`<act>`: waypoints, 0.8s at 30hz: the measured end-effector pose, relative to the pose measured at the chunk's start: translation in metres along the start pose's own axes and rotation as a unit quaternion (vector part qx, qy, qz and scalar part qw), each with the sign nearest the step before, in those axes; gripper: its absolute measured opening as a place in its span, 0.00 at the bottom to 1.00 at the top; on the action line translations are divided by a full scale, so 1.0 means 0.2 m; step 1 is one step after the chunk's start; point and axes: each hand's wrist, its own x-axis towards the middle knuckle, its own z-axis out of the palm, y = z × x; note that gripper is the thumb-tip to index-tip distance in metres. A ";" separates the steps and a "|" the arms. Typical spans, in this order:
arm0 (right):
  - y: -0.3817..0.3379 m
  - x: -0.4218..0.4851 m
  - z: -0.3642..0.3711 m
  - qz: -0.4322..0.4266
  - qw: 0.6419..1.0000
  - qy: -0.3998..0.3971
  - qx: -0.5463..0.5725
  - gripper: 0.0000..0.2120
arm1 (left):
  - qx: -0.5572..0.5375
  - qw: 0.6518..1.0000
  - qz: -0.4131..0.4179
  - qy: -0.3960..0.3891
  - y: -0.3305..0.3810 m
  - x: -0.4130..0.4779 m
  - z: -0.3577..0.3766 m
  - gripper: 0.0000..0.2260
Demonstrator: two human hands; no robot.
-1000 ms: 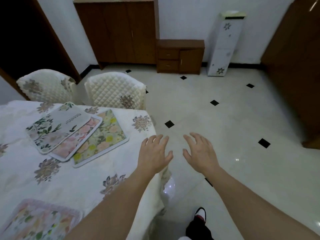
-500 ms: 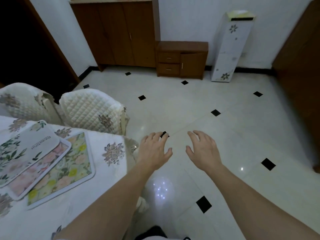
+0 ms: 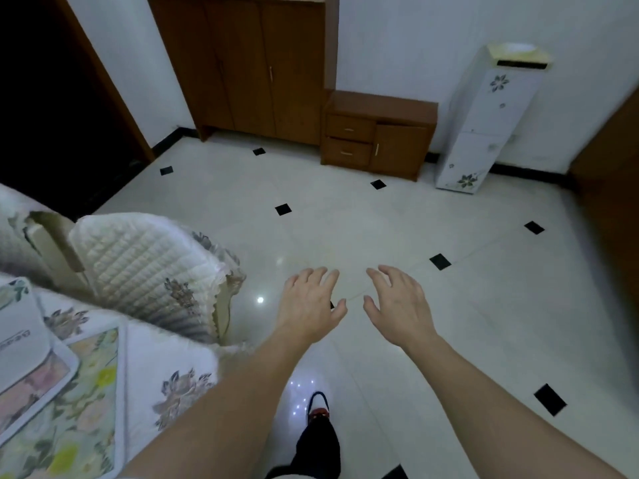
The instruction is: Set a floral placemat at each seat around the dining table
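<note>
A fanned stack of floral placemats lies at the lower left on the dining table, which wears a white flowered cloth. The top mat is white with leaves, a pink one lies under it, and a yellow-green one is lowest. My left hand and my right hand hover side by side over the floor, right of the table corner. Both are palm down with fingers apart and hold nothing. Neither touches the mats.
Two chairs with quilted white covers stand at the table's far side. A tall brown cupboard, a low drawer unit and a white floral cabinet line the back wall. My foot is on the tiled floor.
The view has swung right and forward along the table edge, so the mats slid to the left border. Both hands stay open and together, over the floor instead of the table corner.
</note>
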 end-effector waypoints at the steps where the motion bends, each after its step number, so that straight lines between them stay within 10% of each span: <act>1: 0.01 0.11 0.02 0.002 1.000 -0.010 -0.004 0.22 | -0.006 1.000 0.001 -0.008 -0.03 0.10 0.01 0.25; 24: 0.12 2.28 0.37 -0.060 0.996 -0.068 -0.002 0.23 | 0.046 0.997 -0.059 -0.007 -0.86 1.98 0.03 0.27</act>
